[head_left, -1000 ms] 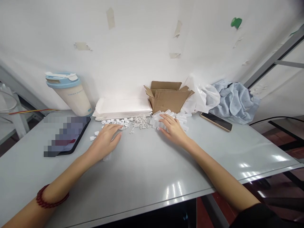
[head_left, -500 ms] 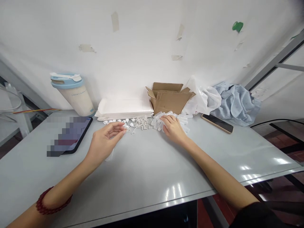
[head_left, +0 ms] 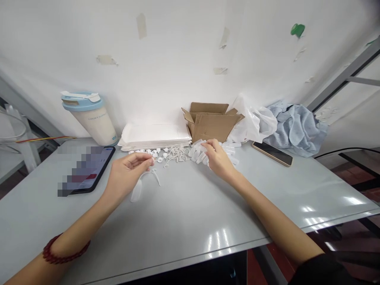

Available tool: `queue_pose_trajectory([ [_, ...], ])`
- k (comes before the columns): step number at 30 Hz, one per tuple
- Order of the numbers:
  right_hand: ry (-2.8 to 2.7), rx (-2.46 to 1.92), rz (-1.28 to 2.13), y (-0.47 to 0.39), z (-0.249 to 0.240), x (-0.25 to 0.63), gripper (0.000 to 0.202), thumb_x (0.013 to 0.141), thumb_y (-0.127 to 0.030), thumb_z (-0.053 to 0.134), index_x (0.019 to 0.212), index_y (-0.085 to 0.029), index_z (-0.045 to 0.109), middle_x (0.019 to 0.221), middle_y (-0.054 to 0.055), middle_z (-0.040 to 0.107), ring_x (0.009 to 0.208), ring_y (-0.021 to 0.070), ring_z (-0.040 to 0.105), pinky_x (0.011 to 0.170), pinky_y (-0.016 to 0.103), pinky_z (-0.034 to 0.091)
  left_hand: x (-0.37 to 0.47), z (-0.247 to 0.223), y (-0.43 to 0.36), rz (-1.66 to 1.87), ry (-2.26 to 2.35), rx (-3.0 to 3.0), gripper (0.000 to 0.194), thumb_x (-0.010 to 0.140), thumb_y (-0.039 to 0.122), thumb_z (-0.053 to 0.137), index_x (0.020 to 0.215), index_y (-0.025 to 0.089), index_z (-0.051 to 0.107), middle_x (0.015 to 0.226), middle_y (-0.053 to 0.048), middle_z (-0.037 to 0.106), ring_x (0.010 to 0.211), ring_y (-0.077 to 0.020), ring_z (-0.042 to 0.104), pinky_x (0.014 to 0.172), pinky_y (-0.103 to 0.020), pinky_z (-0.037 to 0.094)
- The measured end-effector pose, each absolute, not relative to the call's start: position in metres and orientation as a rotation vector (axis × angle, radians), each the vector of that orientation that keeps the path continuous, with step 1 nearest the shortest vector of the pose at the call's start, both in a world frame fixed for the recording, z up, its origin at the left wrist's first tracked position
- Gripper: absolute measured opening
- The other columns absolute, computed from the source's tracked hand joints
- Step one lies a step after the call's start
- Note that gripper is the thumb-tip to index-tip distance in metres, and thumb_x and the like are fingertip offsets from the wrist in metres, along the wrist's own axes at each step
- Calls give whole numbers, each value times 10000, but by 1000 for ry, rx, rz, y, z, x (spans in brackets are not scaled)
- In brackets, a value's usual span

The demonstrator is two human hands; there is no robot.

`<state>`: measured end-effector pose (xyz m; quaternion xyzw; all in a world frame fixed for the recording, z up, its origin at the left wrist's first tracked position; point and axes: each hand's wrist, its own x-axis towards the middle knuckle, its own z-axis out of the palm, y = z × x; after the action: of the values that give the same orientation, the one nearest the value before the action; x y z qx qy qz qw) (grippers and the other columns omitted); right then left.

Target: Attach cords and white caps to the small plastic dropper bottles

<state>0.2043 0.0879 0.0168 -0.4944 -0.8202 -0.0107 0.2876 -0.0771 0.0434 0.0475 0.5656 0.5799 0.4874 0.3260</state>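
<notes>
My left hand (head_left: 126,170) is closed in a pinch, with a small white piece just showing at the fingertips, beside a row of white caps (head_left: 160,159). Below it lie a thin white cord (head_left: 156,178) with a loop and a clear plastic tube (head_left: 136,191); whether the cord touches the hand is unclear. At the pile of clear plastic tubes (head_left: 196,154), my right hand (head_left: 219,158) has its thumb and fingertips drawn together on a tube, partly hidden by the fingers. A tangle of white cords (head_left: 178,153) lies between the hands.
Behind the small parts stand a stack of white paper sheets (head_left: 156,134) and an open cardboard box (head_left: 216,126). A tumbler (head_left: 96,120) and a phone (head_left: 89,174) are on the left. To the right are a plastic bag (head_left: 255,120), a cloth (head_left: 297,128) and another phone (head_left: 272,153).
My left hand has drawn slightly back from the caps, its fingertips closing; the white cord now shows beneath it. My right fingers have lifted a little and come together over the tubes.
</notes>
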Motion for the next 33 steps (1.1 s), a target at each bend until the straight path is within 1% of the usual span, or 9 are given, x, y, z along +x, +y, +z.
queue_pose_trajectory([
  [2, -2168, -1253, 24, 69, 24, 194, 365, 908, -87, 364, 1224, -147, 535, 1166, 160, 511, 1050, 246, 540, 876, 405, 484, -72, 49, 37, 1239, 1515, 1535, 241, 685, 398, 731, 790, 183, 706, 775, -33, 729, 704, -191, 677, 683, -304, 586],
  [4, -2096, -1086, 287, 46, 31, 181, 311, 917, -127, 422, 1194, -190, 550, 1129, 127, 535, 1061, 225, 550, 914, 401, 481, -64, 50, 29, 1201, 1502, 1618, 227, 701, 397, 720, 775, 184, 697, 763, -26, 720, 687, -183, 672, 695, -306, 587],
  [7, -2033, -947, 755, 18, 38, 162, 267, 920, -172, 483, 1166, -232, 568, 1118, 88, 559, 1004, 179, 580, 841, 345, 523, -54, 47, 18, 1179, 1440, 1762, 190, 750, 384, 689, 766, 194, 687, 782, -18, 711, 710, -176, 670, 717, -307, 592],
  [10, -2002, -896, 953, 4, 38, 150, 257, 899, -170, 531, 1142, -233, 587, 1084, 67, 579, 1007, 164, 579, 840, 330, 522, -47, 42, 9, 1218, 1337, 1897, 146, 817, 334, 633, 787, 200, 680, 832, -14, 704, 767, -165, 665, 713, -283, 599],
  [15, -1919, -891, 1028, 4, 32, 148, 221, 885, -188, 562, 1104, -216, 578, 1079, 64, 585, 966, 153, 593, 815, 329, 533, -45, 37, 3, 1331, 1207, 2051, 89, 851, 241, 602, 830, 196, 676, 850, -11, 696, 776, -143, 660, 704, -262, 607],
  [20, -1907, -894, 982, 5, 28, 150, 218, 889, -183, 553, 1106, -198, 566, 1061, 70, 574, 933, 149, 599, 796, 332, 547, -45, 39, 2, 1406, 1163, 2173, 71, 866, 170, 599, 874, 185, 668, 859, -11, 690, 797, -133, 657, 718, -237, 587],
  [27, -2000, -873, 869, 5, 27, 151, 342, 915, -159, 508, 1256, -192, 522, 1095, 93, 567, 981, 163, 580, 826, 356, 547, -44, 40, 2, 1458, 1077, 2424, 109, 857, 74, 604, 907, 164, 641, 882, -19, 684, 828, -120, 654, 754, -215, 528],
  [30, -2019, -859, 839, 6, 28, 151, 327, 927, -156, 488, 1247, -200, 542, 1099, 94, 564, 1002, 169, 571, 838, 363, 541, -44, 38, 2, 1489, 1020, 2491, 134, 852, 44, 601, 917, 157, 633, 916, -30, 673, 842, -114, 650, 776, -213, 517],
  [33, -2006, -882, 824, 5, 29, 151, 302, 929, -166, 491, 1218, -220, 560, 1079, 83, 564, 966, 164, 576, 823, 362, 545, -44, 37, 1, 1478, 1004, 2506, 153, 852, 33, 594, 940, 150, 639, 941, -45, 657, 864, -120, 642, 787, -222, 512],
])
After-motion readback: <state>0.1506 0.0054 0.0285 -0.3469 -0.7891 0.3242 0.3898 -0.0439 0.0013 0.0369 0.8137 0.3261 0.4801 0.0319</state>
